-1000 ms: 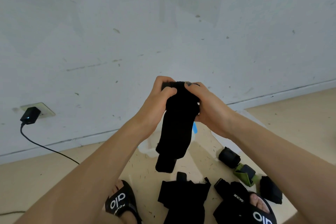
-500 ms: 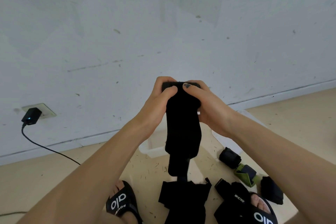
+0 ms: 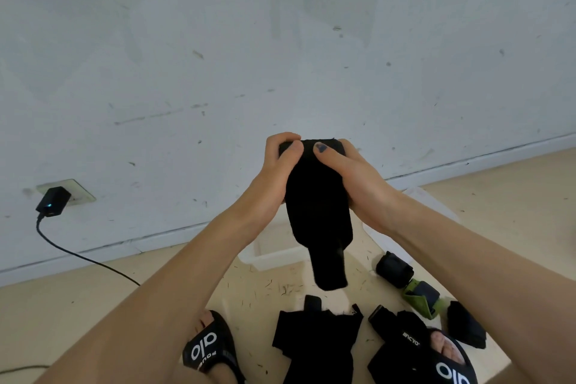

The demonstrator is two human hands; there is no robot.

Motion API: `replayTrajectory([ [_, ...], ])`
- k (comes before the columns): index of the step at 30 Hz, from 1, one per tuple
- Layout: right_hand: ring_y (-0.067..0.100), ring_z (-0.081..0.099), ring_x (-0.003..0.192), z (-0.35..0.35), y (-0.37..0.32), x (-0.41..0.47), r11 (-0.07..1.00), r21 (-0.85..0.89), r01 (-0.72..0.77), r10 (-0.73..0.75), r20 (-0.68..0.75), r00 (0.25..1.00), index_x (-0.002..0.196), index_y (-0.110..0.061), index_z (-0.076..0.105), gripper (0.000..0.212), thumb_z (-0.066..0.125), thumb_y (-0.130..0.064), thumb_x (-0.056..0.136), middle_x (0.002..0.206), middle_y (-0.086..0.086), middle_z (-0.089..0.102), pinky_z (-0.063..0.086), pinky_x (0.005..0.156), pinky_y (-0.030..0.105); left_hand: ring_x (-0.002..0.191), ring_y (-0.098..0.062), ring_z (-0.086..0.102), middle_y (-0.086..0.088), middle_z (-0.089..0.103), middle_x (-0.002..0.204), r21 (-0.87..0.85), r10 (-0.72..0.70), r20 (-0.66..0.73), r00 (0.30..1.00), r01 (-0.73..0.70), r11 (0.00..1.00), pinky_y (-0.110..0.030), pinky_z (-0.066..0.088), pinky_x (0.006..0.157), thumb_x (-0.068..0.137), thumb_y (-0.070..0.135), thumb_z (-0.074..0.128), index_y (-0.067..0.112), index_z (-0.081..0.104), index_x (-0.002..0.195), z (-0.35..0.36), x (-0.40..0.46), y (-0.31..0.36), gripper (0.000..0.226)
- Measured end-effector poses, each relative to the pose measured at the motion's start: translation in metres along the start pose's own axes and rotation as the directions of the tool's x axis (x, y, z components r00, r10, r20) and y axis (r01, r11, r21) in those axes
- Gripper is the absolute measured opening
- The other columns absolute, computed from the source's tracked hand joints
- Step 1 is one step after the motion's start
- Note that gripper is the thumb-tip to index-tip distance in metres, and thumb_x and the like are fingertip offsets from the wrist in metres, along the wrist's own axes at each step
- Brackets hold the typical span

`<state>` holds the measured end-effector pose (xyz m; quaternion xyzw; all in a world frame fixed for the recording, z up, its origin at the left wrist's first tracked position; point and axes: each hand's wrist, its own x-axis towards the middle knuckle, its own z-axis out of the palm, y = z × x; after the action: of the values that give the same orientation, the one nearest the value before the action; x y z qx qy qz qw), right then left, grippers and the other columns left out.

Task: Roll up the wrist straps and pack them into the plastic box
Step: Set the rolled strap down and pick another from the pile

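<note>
A black wrist strap [image 3: 319,215] hangs in front of me, its top end rolled between both hands. My left hand [image 3: 274,178] grips the roll from the left, and my right hand [image 3: 349,178] grips it from the right, thumbs on top. The loose tail dangles down over the clear plastic box [image 3: 271,254], which stands on the floor behind my arms and is mostly hidden. More black straps [image 3: 314,343] lie flat on the floor below. A rolled black strap [image 3: 393,268], a rolled green-and-black one [image 3: 420,298] and another black one [image 3: 466,326] lie to the right.
My feet in black slides [image 3: 208,352] rest on the beige floor at the bottom, the right one [image 3: 442,365] beside a strap. A white wall rises just behind the box. A black charger [image 3: 53,201] sits in a wall socket at left, its cable trailing across the floor.
The hanging tail swung from left of centre to hang straight down. Both hands stay on the roll at the top, thumbs shifted slightly.
</note>
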<state>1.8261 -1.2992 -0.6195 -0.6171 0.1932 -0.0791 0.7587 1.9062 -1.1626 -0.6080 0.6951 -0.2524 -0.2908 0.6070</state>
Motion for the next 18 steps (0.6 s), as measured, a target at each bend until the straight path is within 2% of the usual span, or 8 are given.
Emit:
replayTrajectory([
  [2,0.020,0.072,0.111,0.0005,-0.0002,-0.0019,1.000,-0.002,0.019,-0.019,0.014,1.000,0.126,-0.017,0.053,0.031,0.059,-0.036,0.103,0.123,0.007,0.069,0.057,0.100,0.043,0.109,-0.018,0.069,-0.002,0.063,0.123,-0.035,-0.026,-0.016,1.000,0.025,0.999,-0.045,0.057,0.099,0.104,0.041,0.045,0.036,0.049,0.124,-0.0001,0.0008,0.0013,0.020],
  [5,0.022,0.073,0.107,0.0004,-0.0006,-0.0018,0.999,0.041,0.024,-0.026,0.034,0.999,0.126,-0.014,0.053,0.031,0.062,-0.032,0.102,0.118,0.008,0.070,0.059,0.095,0.043,0.099,-0.015,0.067,-0.005,0.064,0.116,-0.085,-0.007,-0.032,0.999,0.004,0.996,-0.037,0.057,0.089,0.105,0.018,0.045,0.026,0.051,0.121,-0.0032,0.0035,0.0039,0.020],
  [7,0.025,0.071,0.113,0.0000,-0.0017,-0.0004,0.997,0.074,-0.024,0.019,0.069,0.997,0.131,-0.014,0.054,0.041,0.064,-0.037,0.099,0.124,0.010,0.070,0.057,0.100,0.048,0.094,-0.013,0.066,-0.002,0.064,0.110,-0.072,0.026,-0.033,0.999,-0.028,0.997,-0.036,0.054,0.085,0.100,0.014,0.045,0.028,0.053,0.118,-0.0049,0.0044,0.0043,0.024],
  [9,0.025,0.071,0.114,0.0002,-0.0006,0.0010,0.996,0.064,-0.063,0.056,0.100,0.993,0.136,-0.015,0.055,0.052,0.064,-0.047,0.095,0.127,0.011,0.069,0.059,0.094,0.047,0.089,-0.010,0.064,0.002,0.063,0.104,-0.026,0.067,-0.030,0.997,-0.067,0.997,-0.031,0.054,0.079,0.097,0.011,0.045,0.031,0.054,0.114,-0.0047,0.0036,0.0047,0.028],
  [11,0.021,0.072,0.105,0.0008,-0.0013,-0.0001,0.998,0.043,-0.050,0.046,0.080,0.996,0.135,-0.016,0.057,0.047,0.061,-0.046,0.099,0.121,0.007,0.071,0.060,0.083,0.039,0.080,-0.005,0.061,0.007,0.061,0.095,0.015,0.104,-0.019,0.994,-0.103,0.995,-0.023,0.052,0.070,0.098,0.005,0.044,0.030,0.052,0.114,-0.0037,0.0015,0.0070,0.031],
  [12,0.020,0.073,0.103,0.0009,-0.0017,-0.0004,0.998,0.044,-0.036,0.034,0.062,0.998,0.133,-0.015,0.057,0.042,0.061,-0.043,0.101,0.119,0.007,0.071,0.059,0.082,0.038,0.077,-0.004,0.060,0.008,0.061,0.091,0.023,0.113,-0.013,0.994,-0.113,0.993,-0.021,0.052,0.068,0.098,0.003,0.044,0.029,0.051,0.114,-0.0036,0.0010,0.0080,0.032],
  [14,0.024,0.073,0.105,-0.0003,-0.0013,-0.0002,0.998,0.061,-0.015,0.013,0.034,0.999,0.130,-0.013,0.057,0.036,0.060,-0.036,0.102,0.119,0.010,0.071,0.060,0.088,0.040,0.081,-0.007,0.062,0.006,0.062,0.091,0.017,0.105,0.009,0.994,-0.105,0.994,-0.025,0.053,0.073,0.096,0.007,0.046,0.033,0.052,0.112,-0.0043,0.0013,0.0087,0.031],
  [18,0.029,0.071,0.113,-0.0033,-0.0030,-0.0041,0.999,0.047,0.029,-0.030,0.026,0.999,0.127,-0.010,0.057,0.033,0.061,-0.030,0.102,0.124,0.016,0.069,0.057,0.095,0.044,0.101,-0.016,0.068,0.000,0.067,0.109,-0.009,0.044,0.034,0.998,-0.043,0.999,-0.043,0.055,0.097,0.088,0.033,0.055,0.037,0.057,0.112,-0.0052,0.0021,0.0050,0.024],
])
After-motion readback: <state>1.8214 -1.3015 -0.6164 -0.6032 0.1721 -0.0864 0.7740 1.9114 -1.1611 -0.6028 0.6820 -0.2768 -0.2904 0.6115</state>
